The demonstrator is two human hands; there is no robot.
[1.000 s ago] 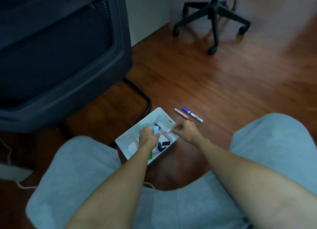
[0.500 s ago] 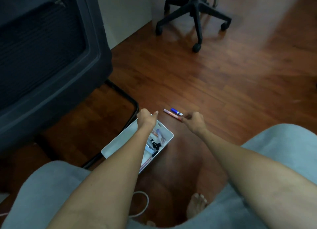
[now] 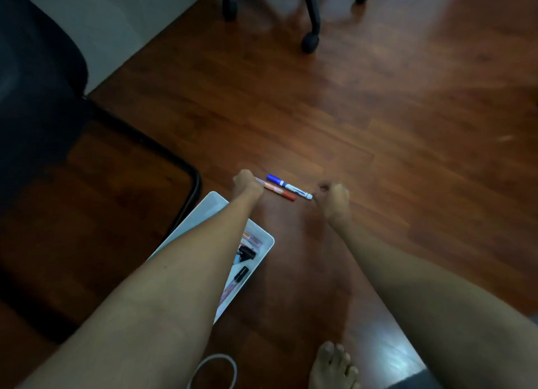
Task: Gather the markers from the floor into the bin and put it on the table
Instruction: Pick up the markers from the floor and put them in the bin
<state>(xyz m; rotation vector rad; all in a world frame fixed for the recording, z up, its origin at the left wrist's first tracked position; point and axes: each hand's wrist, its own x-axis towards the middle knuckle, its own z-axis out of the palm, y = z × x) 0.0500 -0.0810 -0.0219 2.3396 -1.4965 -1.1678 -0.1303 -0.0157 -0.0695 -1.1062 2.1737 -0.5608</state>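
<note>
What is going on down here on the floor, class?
A person is picking markers up off a wooden floor. The left hand is closing on the end of the red-capped marker, while the right hand reaches the tip of the blue-capped marker beside it. The white bin, already holding several markers, sits on the floor under the left forearm.

A single head-worn wide-angle view looks steeply down and forward, close over both forearms, onto wooden floor [image 3: 378, 112], with a chair base [image 3: 311, 16] at the top edge.
</note>
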